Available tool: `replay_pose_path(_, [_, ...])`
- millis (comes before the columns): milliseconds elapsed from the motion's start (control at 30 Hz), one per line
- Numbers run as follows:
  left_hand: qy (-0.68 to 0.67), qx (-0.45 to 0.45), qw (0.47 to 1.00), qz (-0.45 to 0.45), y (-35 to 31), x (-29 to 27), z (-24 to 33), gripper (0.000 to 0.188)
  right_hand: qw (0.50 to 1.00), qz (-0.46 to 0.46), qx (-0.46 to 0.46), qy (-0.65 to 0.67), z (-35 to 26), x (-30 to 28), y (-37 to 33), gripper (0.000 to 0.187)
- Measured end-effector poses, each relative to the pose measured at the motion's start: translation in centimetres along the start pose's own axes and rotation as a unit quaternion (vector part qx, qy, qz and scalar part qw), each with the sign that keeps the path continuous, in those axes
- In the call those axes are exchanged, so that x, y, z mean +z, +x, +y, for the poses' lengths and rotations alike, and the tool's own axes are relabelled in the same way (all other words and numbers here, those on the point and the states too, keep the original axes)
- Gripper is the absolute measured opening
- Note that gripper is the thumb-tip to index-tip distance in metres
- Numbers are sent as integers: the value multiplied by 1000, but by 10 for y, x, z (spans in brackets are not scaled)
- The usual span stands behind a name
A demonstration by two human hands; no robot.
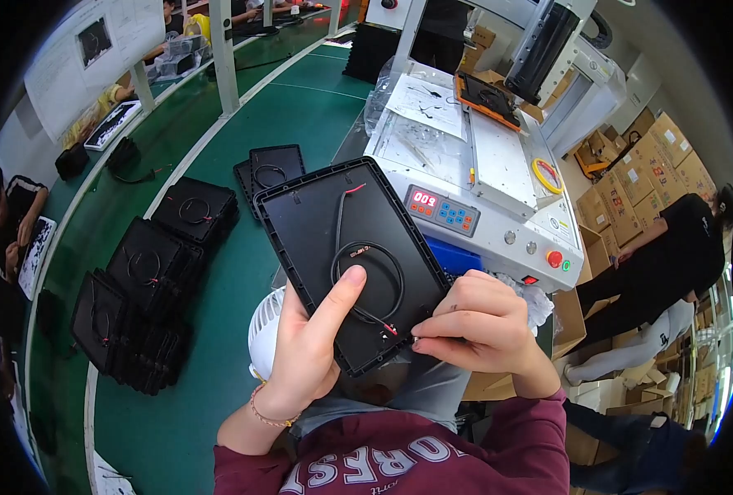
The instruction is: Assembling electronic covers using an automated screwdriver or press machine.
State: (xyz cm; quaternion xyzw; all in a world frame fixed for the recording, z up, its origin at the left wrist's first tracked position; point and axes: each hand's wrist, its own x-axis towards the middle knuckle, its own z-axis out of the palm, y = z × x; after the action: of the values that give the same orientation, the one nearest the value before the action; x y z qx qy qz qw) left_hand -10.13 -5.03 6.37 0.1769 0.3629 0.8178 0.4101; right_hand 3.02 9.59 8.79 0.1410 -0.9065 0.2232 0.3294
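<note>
My left hand (304, 342) holds a flat, black rectangular plastic housing (304, 219) tilted in front of me, its thumb pressed on the inner face. Inside the housing lies a coiled black cable (402, 285) with red wire ends at the top and near the lower right corner. Close to that corner, my right hand (482, 326) is closed in a pinch. A tiny shiny bit shows at its fingertips, too small to name. Left of the housing, stacks of similar black housings (193, 202) with coiled cables rest on the green table (218, 330).
A white bench machine (498, 227) with a control panel stands ahead right, an orange-edged fixture (486, 103) on its bed. Beside my left forearm is a white fan-like device (263, 330). Cardboard boxes (630, 186) and a person in black (671, 256) are at right; other people sit at far left.
</note>
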Motion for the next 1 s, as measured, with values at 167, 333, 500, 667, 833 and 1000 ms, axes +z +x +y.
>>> replay_pose_path(167, [-8,-3,1000,7,-1,0,2,33,996,-34,-56,-60,0,-4,3,23])
replay_pose_path(333, [-8,5,1000,22,2,-1,-3,31,992,-42,-86,-88,3,-4,2,28])
replay_pose_path(500, [-21,0,1000,15,5,-2,-1,31,993,-11,-40,-110,-2,-4,0,27])
replay_pose_path(667, [-29,7,999,21,5,-5,2,32,990,-46,-81,-103,1,-3,8,32])
replay_pose_path(833, [-101,18,995,11,9,-10,15,32,920,123,292,229,16,7,30,47])
replay_pose_path(1000, [-26,100,993,48,20,-34,44,38,819,-28,370,437,53,34,79,42])
